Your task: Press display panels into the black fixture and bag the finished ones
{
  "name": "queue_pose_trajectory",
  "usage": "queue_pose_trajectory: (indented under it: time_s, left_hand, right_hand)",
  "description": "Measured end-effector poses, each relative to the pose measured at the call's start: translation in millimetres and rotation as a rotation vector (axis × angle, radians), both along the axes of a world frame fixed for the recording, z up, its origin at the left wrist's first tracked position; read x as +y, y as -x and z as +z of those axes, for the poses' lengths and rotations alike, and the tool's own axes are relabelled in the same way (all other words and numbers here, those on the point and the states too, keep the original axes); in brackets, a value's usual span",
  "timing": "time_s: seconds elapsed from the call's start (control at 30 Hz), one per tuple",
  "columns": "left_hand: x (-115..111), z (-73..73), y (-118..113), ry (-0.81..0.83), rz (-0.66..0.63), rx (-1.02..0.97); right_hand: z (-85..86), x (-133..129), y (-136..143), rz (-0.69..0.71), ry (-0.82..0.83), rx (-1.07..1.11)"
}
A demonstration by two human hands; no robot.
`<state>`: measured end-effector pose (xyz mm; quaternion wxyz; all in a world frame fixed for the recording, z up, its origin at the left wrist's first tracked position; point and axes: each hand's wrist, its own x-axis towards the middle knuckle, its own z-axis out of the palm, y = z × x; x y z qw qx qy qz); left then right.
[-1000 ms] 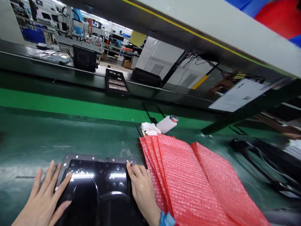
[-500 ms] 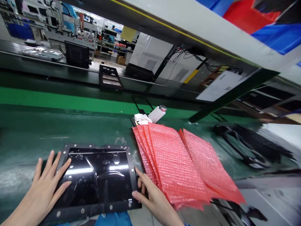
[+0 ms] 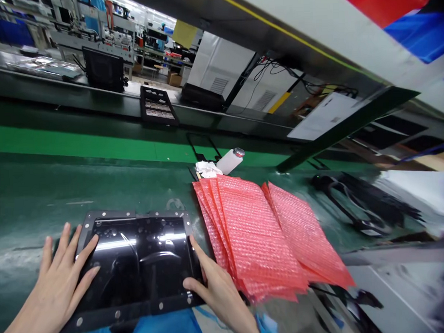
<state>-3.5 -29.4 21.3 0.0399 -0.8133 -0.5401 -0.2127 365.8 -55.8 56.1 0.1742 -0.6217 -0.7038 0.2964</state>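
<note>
A flat black framed panel (image 3: 158, 266) lies on the green bench in front of me, its glossy middle reflecting the lights. Small pale round dots run along its frame. My left hand (image 3: 62, 281) rests at the panel's left edge, fingers spread and open, with the thumb and some fingertips on the frame. At the right edge, my right hand (image 3: 219, 285) grips the panel, thumb on the top face and index finger along the side; its other fingers are mostly hidden. Red bubble-wrap bags (image 3: 257, 233) lie in overlapping stacks just right of that hand.
Behind the bags stand a white bottle (image 3: 231, 161) with a metal top and crumpled white tissue (image 3: 208, 169). A black tray (image 3: 158, 106) sits on the far ledge. A dark green post (image 3: 348, 128) slants across the right, near a black cabled device (image 3: 354, 205).
My right hand has shifted along the panel's right edge and closed more around it, its thumb farther in. My left hand stays spread on the left edge. The camera view has shifted slightly.
</note>
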Motion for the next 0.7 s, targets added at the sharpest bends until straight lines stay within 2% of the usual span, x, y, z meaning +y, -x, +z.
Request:
queue_pose_trajectory:
  time_s: [0.1,0.2,0.33,0.4,0.53,0.63,0.7]
  left_hand:
    - [-4,1.7,3,0.073,-0.001,0.017]
    - [-7,0.1,5,0.119,0.002,0.012]
    - [-6,0.6,14,0.209,-0.004,-0.045]
    - [-3,10.0,22,0.348,-0.059,-0.084]
    - [3,45.7,34,0.686,-0.201,-0.114]
    - [10,66.0,34,0.809,-0.228,-0.085]
    - [14,70.9,32,0.849,-0.236,-0.052]
  right_hand:
    - [-9.2,-5,3,-0.052,-0.132,0.034]
    - [-13.6,0,5,-0.121,-0.166,0.001]
    - [-13.7,11,6,-0.12,-0.233,-0.012]
    - [-13.3,14,6,-0.094,-0.25,-0.008]
    - [-17.9,20,1,-0.064,-0.265,-0.043]
    - [-26.7,26,-6,-0.049,-0.268,-0.056]
    - [-31.9,29,-10,-0.043,-0.285,-0.071]
